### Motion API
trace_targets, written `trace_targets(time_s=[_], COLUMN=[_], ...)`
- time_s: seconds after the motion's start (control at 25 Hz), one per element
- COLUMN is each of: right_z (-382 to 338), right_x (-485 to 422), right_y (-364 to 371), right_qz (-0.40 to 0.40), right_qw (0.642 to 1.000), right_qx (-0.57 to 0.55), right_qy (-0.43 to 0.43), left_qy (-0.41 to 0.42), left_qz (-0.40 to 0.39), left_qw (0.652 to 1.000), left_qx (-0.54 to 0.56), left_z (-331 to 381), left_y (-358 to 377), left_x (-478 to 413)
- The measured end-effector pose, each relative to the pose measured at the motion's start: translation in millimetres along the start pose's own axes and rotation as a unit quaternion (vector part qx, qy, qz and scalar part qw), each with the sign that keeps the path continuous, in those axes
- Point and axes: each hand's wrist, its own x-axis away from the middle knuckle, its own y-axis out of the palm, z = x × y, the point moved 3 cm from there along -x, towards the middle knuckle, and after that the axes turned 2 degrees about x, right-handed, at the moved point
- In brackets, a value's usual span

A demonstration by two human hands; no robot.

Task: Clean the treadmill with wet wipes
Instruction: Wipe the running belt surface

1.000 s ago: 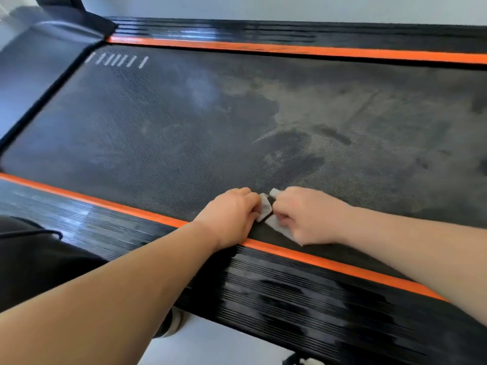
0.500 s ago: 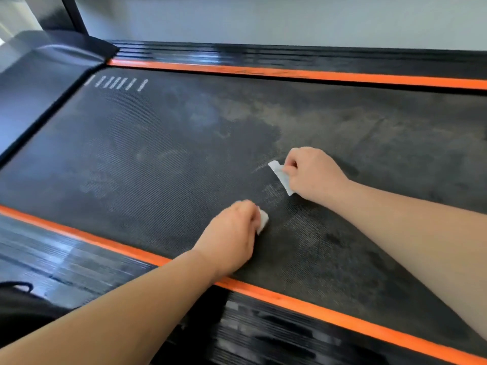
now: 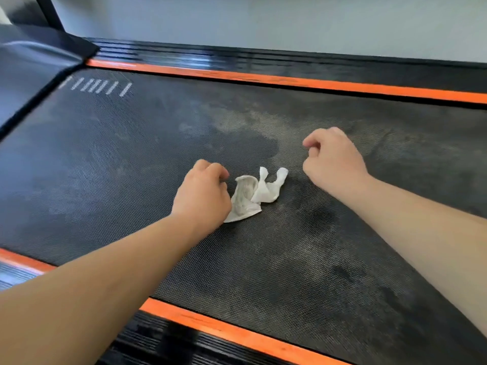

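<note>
Head view: the crumpled wet wipe (image 3: 250,196) lies on the treadmill belt (image 3: 131,154). Your left hand (image 3: 203,193), fingers curled, sits against the wipe's left edge; whether it grips the wipe cannot be told. Your right hand (image 3: 332,164), fingers curled around nothing, hovers right of the wipe, apart from it.

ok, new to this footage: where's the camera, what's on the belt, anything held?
No robot here: a person's two bare hands, filmed by one wide-angle camera on their head, looking forward and down. The dark textured surface is a treadmill belt, dusty in patches, orange strips along both sides. A crumpled white wet wipe, greyed in part, lies on it between the hands. The right hand is curled, apart from the wipe, holding nothing. The left hand is curled against the wipe; whether it pinches an edge is hidden.
</note>
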Motion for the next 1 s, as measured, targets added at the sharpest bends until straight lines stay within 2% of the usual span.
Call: trace_targets(time_s=[0.08,0.16,0.2,0.32,0.44,0.6,0.72,0.84,0.92,1.0], right_z=[-20,-37,-41,-38,-32,-13,-9,-17,-24,-19], right_x=[10,26,32,45,57,35,22,20,19,11], right_y=[13,30,39,51,60,55,39,29,26,24], right_qz=[-0.026,-0.09,-0.11,-0.093,-0.019,-0.019,0.013,0.029,0.03,0.022], right_qw=[0.99,0.967,0.958,0.936,0.917,0.962,0.958,0.972,0.981,0.993], right_qx=[-0.02,0.044,0.086,0.181,0.186,0.171,0.225,0.178,0.122,0.078], right_qy=[-0.139,-0.233,-0.251,-0.288,-0.354,-0.212,-0.175,-0.153,-0.151,-0.091], left_qy=[0.147,0.27,0.3,0.3,0.277,0.201,0.164,0.201,0.249,0.304], left_qz=[0.035,0.004,-0.029,-0.117,-0.131,-0.137,-0.152,-0.099,-0.052,-0.013], left_qw=[0.988,0.961,0.95,0.935,0.936,0.936,0.931,0.922,0.925,0.924], left_qx=[-0.016,-0.058,-0.085,-0.147,-0.175,-0.254,-0.289,-0.315,-0.28,-0.23], left_z=[6,10,10,6,1,5,4,12,27,47], left_y=[-1,6,9,22,32,29,25,17,13,16], left_x=[12,18,20,24,30,12,10,11,5,-4])
